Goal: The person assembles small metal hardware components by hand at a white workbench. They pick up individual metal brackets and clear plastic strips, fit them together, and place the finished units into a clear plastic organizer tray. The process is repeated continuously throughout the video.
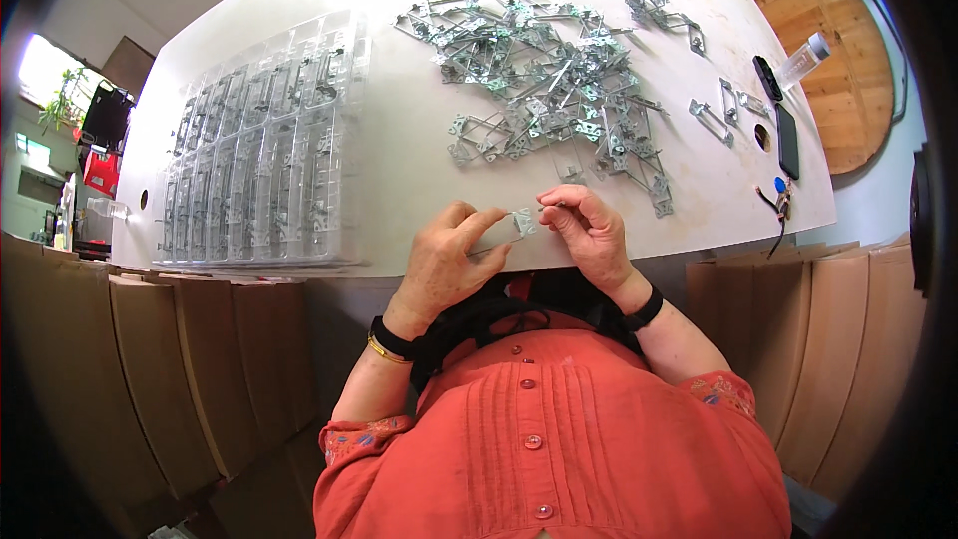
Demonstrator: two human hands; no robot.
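My left hand (pixel 444 258) pinches a stamped metal bracket (pixel 524 223) between thumb and fingers, just above the table's near edge. Close beside it is my right hand (pixel 593 242), its thumb and forefinger pressed together near the bracket's end. A tiny dark tip shows at those fingertips, too small to make out. Beyond both hands lies a loose, tangled heap of similar metal brackets (pixel 559 70). To the left, a clear plastic tray (pixel 352 130) holds many such brackets in two rows of narrow compartments.
The white table (pixel 399 155) carries a small bracket cluster (pixel 654 8) at the far right and several single brackets (pixel 711 122) nearer. Along its right edge are a phone (pixel 787 143), a clear bottle (pixel 804 62) and a short cable (pixel 776 210). Cardboard boxes (pixel 160 369) flank me.
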